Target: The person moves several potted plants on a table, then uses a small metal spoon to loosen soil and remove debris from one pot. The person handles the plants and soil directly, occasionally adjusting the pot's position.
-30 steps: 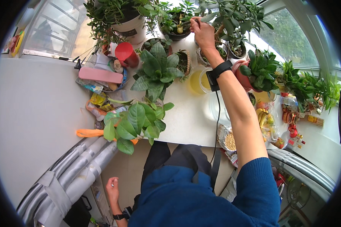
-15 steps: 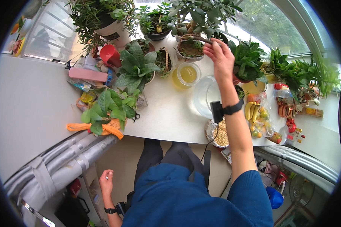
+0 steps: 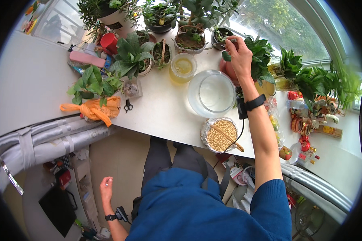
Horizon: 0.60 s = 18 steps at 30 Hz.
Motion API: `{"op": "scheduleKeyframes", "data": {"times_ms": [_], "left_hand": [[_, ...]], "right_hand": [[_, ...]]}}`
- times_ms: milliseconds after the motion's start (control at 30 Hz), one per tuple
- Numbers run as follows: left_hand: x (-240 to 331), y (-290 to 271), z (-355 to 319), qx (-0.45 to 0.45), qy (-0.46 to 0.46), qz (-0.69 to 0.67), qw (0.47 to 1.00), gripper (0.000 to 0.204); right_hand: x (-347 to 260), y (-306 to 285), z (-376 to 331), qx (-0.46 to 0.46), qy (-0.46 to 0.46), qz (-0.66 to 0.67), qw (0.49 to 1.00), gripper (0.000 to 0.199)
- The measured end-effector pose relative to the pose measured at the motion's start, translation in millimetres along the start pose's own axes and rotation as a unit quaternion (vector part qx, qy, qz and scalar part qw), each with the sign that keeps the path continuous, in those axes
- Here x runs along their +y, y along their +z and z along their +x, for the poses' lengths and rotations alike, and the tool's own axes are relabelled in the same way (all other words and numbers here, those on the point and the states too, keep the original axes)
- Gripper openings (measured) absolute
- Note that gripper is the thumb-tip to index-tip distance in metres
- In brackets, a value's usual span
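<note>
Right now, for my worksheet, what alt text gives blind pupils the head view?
A person's right hand reaches beside potted plants near a window, above a white table; whether it holds anything is unclear. The left hand hangs low, away from the table, which bears a clear round bowl and beige beans.

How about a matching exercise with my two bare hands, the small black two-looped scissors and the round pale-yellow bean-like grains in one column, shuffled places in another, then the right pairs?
Things:
1. Bare right hand
2. Bare left hand
3. Small black two-looped scissors
4. Round pale-yellow bean-like grains

Places:
A. Beside the knotted orange plastic bag
B. At the near edge of the smooth white tabletop
C. Raised by the dark-green leafy plant
D. Low over the tan floor

Pairs: 1-C, 2-D, 3-A, 4-B.
</note>
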<state>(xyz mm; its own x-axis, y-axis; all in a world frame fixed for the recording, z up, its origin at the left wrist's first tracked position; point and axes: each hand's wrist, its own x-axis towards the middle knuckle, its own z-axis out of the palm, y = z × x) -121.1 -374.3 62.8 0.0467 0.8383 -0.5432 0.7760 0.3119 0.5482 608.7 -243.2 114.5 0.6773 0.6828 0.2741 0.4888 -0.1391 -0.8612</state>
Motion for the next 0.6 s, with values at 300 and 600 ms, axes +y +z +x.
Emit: {"op": "scheduleKeyframes", "data": {"times_ms": [300, 600], "left_hand": [[-106.5, -21.6, -61.2, 0.042, -0.249, -0.016, 0.967, 0.014], [-118.7, -10.1, -66.5, 0.003, -0.31, -0.056, 0.949, 0.017]], "right_hand": [[33.6, 53.4, 36.2, -0.074, -0.037, -0.077, 0.994, 0.018], [48.0, 72.5, 48.5, -0.084, -0.111, -0.213, 0.967, 0.019]]}}
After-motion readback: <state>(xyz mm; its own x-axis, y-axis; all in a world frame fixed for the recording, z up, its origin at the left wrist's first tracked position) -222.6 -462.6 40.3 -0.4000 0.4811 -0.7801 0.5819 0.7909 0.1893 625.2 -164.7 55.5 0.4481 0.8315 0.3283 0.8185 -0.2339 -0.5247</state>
